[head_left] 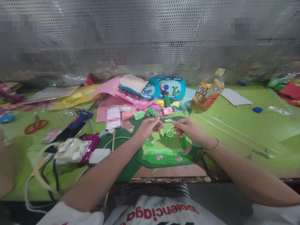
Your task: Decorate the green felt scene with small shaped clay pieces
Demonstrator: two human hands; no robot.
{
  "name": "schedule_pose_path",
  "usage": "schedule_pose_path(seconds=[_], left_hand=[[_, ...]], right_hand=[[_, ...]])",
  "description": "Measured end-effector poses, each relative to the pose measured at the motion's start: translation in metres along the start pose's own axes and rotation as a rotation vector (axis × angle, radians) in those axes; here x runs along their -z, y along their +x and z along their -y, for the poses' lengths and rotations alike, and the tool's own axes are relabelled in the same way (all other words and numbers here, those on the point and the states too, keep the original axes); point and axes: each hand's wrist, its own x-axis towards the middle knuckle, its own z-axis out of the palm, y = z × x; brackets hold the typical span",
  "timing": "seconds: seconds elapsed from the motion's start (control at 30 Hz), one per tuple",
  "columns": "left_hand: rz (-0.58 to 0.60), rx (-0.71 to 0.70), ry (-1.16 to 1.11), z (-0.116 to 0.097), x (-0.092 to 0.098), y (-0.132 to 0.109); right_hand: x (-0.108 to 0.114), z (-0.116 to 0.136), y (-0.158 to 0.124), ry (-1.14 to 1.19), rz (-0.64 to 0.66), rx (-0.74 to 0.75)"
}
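left hand [151, 125], fingers narrow — contents unclear — and right hand [184, 126], pinching a thin dark piece [172, 128], hover over the decorated green board [172, 145], where a slip could dent its raised green coil [169, 133].

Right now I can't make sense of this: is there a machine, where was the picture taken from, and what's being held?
There is no robot, only a person's bare left hand and right hand, both above a green craft piece with pink decorations. The single picture comes from a camera on that person's head, looking forward and down. The right fingers seem to pinch a thin dark piece; whether the left holds anything is too small to tell. Around them on the green table are coloured packets, red-handled scissors, a blue tool like a glue gun, and a bottle. Behind stands a perforated metal screen.
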Motion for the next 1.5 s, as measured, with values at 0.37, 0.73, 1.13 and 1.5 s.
schedule_pose_path(seconds=[0.37,0.73,1.13,1.5], left_hand=[[0.014,0.001,-0.022,-0.001,0.0,-0.002],[0.027,0.016,-0.007,-0.001,0.001,-0.001],[0.03,0.008,-0.014,0.001,0.001,-0.001],[0.026,-0.012,0.018,0.0,0.0,-0.001]], right_hand=[[0.001,-0.004,0.004,0.256,0.145,0.057],[0.001,0.0,0.001,0.084,-0.008,-0.049],[0.001,0.011,-0.001,0.267,0.056,-0.029],[0.004,-0.002,0.006,0.218,0.071,-0.007]])
